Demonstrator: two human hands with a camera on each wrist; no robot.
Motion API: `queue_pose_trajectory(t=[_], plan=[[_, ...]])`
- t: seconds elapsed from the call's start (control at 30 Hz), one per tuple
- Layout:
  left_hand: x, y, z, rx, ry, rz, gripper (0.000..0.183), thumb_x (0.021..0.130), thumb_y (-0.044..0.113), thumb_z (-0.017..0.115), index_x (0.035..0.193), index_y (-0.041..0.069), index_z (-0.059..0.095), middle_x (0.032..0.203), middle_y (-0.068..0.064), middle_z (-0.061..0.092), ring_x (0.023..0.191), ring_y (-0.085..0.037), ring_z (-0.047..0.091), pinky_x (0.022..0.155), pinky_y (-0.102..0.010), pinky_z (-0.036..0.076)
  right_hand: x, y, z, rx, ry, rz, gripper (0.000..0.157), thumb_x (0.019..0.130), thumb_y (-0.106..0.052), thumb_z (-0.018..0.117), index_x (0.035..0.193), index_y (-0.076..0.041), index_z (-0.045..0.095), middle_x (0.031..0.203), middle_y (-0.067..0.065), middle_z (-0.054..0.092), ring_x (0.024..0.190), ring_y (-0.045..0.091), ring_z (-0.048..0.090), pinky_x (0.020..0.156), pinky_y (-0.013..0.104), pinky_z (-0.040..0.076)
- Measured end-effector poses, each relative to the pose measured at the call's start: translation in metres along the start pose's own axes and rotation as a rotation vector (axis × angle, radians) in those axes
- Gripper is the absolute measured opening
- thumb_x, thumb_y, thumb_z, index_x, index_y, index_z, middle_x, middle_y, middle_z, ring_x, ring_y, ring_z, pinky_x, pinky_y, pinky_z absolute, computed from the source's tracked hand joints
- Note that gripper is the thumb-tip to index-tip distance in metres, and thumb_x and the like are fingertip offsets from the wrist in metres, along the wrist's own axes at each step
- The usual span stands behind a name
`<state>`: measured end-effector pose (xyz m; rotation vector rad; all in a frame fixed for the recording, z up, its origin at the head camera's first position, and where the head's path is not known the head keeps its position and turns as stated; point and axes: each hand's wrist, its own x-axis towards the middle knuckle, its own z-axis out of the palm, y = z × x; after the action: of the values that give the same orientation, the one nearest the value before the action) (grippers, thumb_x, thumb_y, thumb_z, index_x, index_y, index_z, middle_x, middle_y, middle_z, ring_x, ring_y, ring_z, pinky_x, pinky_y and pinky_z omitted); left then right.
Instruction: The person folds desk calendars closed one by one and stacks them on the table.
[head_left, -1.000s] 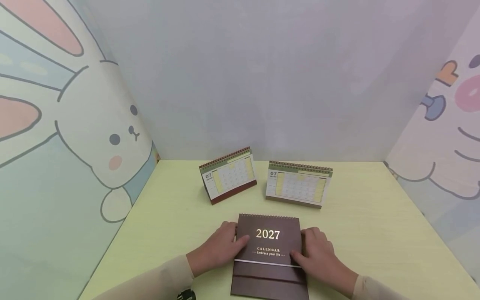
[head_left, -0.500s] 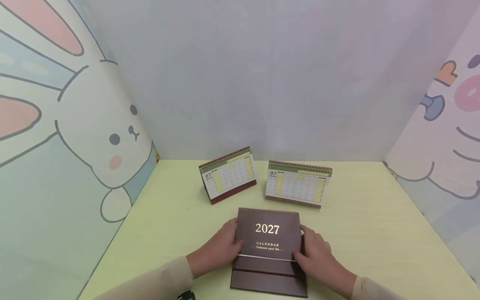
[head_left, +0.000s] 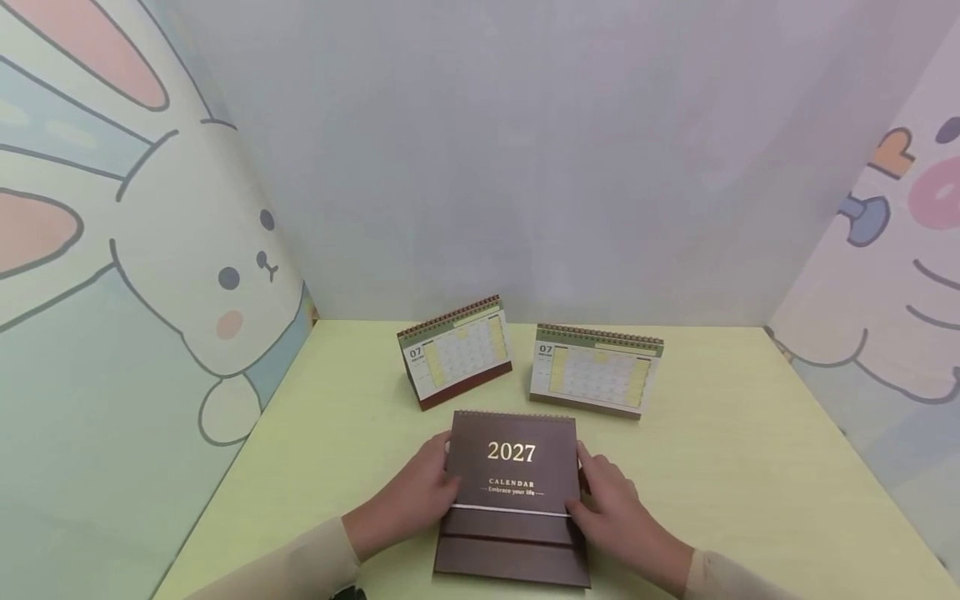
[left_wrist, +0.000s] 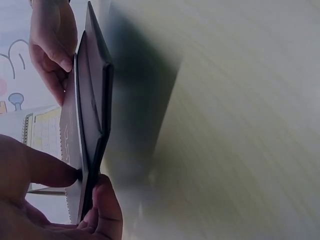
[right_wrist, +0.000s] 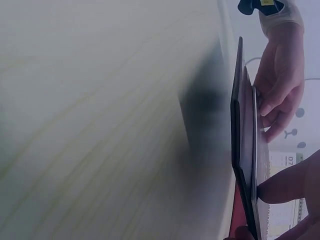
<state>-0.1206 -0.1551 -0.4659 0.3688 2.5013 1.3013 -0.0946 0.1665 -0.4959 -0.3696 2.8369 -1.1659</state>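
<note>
Holding a dark brown calendar (head_left: 517, 462) by its opposite side edges, both hands work in front of the person. The left hand (head_left: 408, 502) pinches its side of it, thumb on the cover and fingers curled beneath, as the left wrist view confirms. The right hand (head_left: 628, 527) grips the other edge likewise, thumb on the cover face; its remaining fingers are partly hidden.

The brown calendar is located at the near middle of the tabletop (head_left: 300, 475). Both wrist views show it raised off that surface, a dark shadow lying below. Its spiral edge faces away from the person. Gold lettering on the cover reads "2027 CALENDAR" and "Embrace your life"; brown base panels extend below the cover, bent at an angle.

Beyond it stand two tent-style calendars, apart from each other: a red-based calendar (head_left: 459, 352), set askew on the left, and a grey-brown-based calendar (head_left: 596, 372) on the right. Both display "07". A cartoon rabbit (head_left: 195, 250) decorates the left wall.
</note>
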Motion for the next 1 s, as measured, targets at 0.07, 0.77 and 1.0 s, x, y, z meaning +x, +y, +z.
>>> queue_pose_trajectory(t=[0.07, 0.77, 1.0], plan=[[-0.002, -0.002, -0.002, 0.007, 0.015, -0.006, 0.075, 0.111, -0.002, 0.063, 0.178, -0.013, 0.031, 0.173, -0.040, 0.049, 0.168, -0.052, 0.049, 0.139, -0.074, 0.041, 0.001, -0.005, 0.001, 0.002, -0.023, 0.014, 0.090, 0.099, -0.013, 0.088, 0.174, 0.013, 0.045, 0.116, 0.004, 0.070, 0.105, 0.012, 0.060, 0.088, 0.031, 0.042], [-0.021, -0.016, -0.033, 0.207, 0.130, -0.138, 0.070, 0.114, 0.004, 0.066, 0.173, -0.018, 0.037, 0.176, -0.043, 0.047, 0.170, -0.058, 0.048, 0.137, -0.074, 0.043, 0.018, -0.046, 0.027, 0.052, -0.138, -0.077, 0.095, 0.103, -0.014, 0.086, 0.179, 0.013, 0.036, 0.130, 0.011, 0.069, 0.123, 0.023, 0.056, 0.097, 0.038, 0.044], [-0.025, -0.023, -0.040, 0.262, 0.106, -0.206, 0.072, 0.115, 0.005, 0.062, 0.173, -0.023, 0.030, 0.176, -0.049, 0.040, 0.170, -0.063, 0.043, 0.136, -0.077, 0.043, 0.028, -0.056, 0.042, -0.002, -0.146, -0.099, 0.094, 0.103, -0.016, 0.085, 0.176, 0.018, 0.036, 0.138, 0.021, 0.069, 0.128, 0.032, 0.059, 0.104, 0.057, 0.051]])
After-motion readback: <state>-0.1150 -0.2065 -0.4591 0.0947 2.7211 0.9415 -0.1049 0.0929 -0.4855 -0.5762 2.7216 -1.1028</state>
